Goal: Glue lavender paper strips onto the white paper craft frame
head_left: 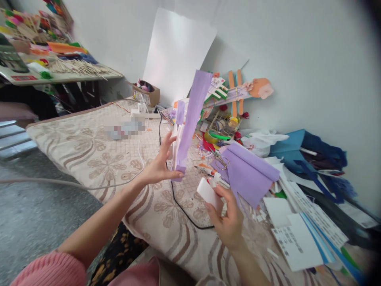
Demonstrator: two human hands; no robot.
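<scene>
My left hand (163,167) is closed on a craft piece (190,123) made of white board and a long purple paper strip. It is held upright above the cloth, with the strip rising well past my fingers. Between the thumb and fingers of my right hand (228,216) is a small white foam block (208,195), tilted and apart from the craft piece. Just beyond my right hand lies a white glue gun (220,179), partly hidden by the fingers. Scissors (220,159) rest on a purple paper sheet (253,171) to the right.
A patterned cloth (110,159) covers the table. A black cable (187,216) and a white cord (139,159) cross it. White boards (297,242) and a blue bag (288,145) crowd the right. A small cardboard box (150,96) stands near the wall.
</scene>
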